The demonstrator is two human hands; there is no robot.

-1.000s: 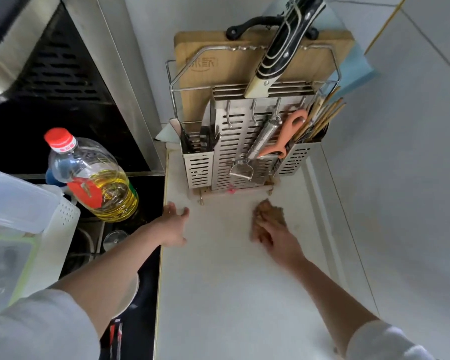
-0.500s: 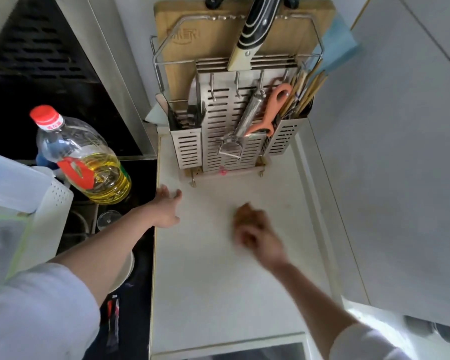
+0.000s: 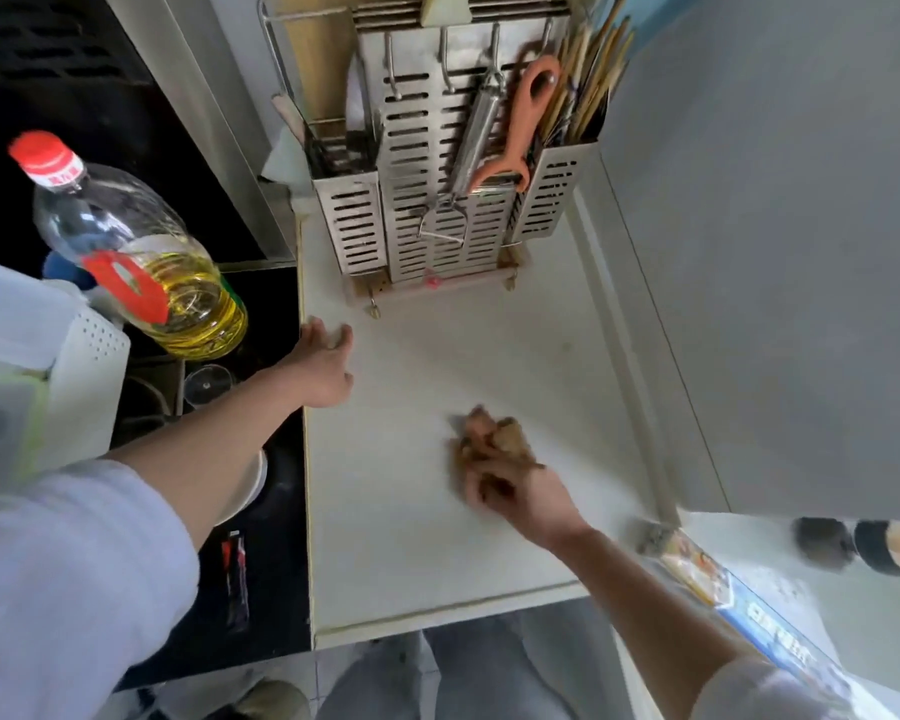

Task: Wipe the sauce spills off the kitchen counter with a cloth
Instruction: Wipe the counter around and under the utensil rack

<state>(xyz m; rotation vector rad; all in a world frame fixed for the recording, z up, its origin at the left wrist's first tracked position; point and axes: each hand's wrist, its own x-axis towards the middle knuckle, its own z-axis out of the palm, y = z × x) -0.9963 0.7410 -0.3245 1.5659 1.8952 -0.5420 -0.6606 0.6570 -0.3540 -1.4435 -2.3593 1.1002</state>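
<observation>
A narrow white counter (image 3: 417,558) runs from the near edge to a metal rack at the back. My right hand (image 3: 520,491) grips a bunched brown cloth (image 3: 507,433) and presses it on the counter's middle; the hand is motion-blurred. My left hand (image 3: 323,368) rests flat on the counter's left edge, fingers spread, holding nothing. A faint smudge (image 3: 565,348) shows on the counter beyond the cloth.
A steel utensil rack (image 3: 437,220) with a peeler, orange scissors and chopsticks stands at the back. An oil bottle (image 3: 141,257) with a red cap and a black hob (image 3: 271,511) lie left. A grey wall (image 3: 775,252) bounds the right side. A printed packet (image 3: 739,605) lies at lower right.
My right hand has dragged the cloth from just in front of the rack back toward me and the counter's middle. The left hand has stayed on the left edge. The view has tilted down.
</observation>
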